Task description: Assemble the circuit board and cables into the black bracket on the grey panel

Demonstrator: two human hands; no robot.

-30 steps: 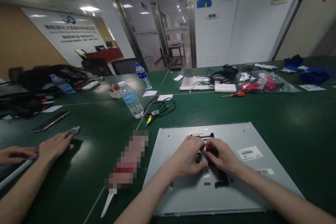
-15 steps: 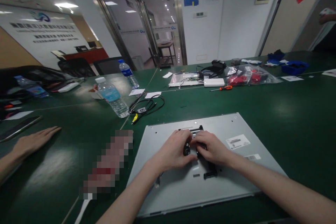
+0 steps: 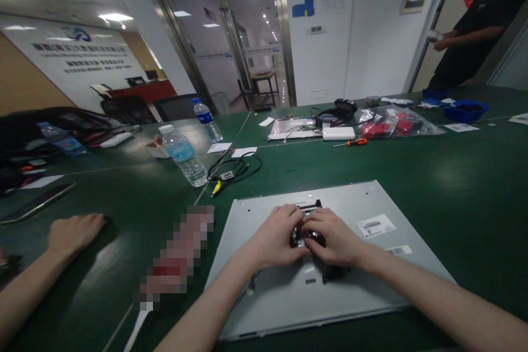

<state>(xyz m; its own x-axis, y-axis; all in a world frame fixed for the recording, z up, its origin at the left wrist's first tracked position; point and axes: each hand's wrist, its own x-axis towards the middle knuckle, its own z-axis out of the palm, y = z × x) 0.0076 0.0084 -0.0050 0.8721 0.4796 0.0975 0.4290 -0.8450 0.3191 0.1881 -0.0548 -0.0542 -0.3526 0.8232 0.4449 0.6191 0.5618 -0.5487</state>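
Panel [image 3: 289, 302] lies lower centre of the frame, left hand [image 3: 277, 237] and right hand [image 3: 339, 236] curled over its middle. More of a glossy black part [image 3: 317, 237] shows under the right hand than a moment ago, so I'd guess work's still on that spot. Can't tell if either grip's pinching it, contact's mostly hidden tbh.

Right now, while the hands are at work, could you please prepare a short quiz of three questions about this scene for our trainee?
1. True or false: the left hand and the right hand are both over the grey panel.
2. Which colour shows on the screwdriver handle? A: green. B: orange. C: white.
3. How many white labels can be seen on the grey panel?

Key: 1. True. 2. B. 3. Two.
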